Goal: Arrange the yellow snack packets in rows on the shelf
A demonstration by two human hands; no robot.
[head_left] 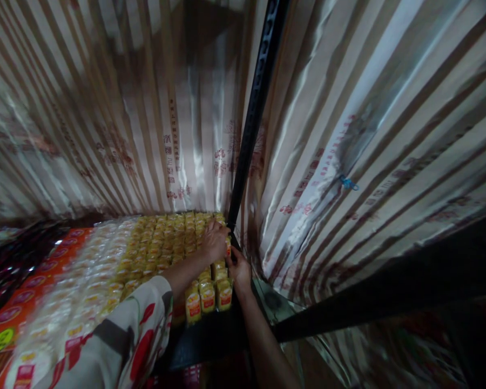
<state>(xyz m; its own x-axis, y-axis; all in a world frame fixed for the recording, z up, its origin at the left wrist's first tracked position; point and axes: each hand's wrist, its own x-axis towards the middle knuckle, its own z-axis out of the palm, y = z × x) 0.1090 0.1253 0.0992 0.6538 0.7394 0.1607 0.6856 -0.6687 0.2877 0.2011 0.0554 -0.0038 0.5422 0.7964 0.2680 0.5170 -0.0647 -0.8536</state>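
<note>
Small yellow packets (207, 296) with red and orange labels stand in tight rows on the shelf. At the right end of these rows, by the black post, my left hand (216, 241) curls its fingers over one yellow packet (228, 246). My right hand (240, 268) is just below and to the right, its thumb and fingers pinched at the lower part of the same packet. The hands partly hide that packet. Some packets near the shelf's front edge stand upright with their labels facing me.
A black slotted post (251, 119) rises at the shelf corner. Patterned sheeting (194, 108) hangs behind and to the right, with a blue tie (349, 183) on it. Further left are clear-wrapped white packets (89, 270), an orange package (28, 286) and dark shiny packs (12, 259).
</note>
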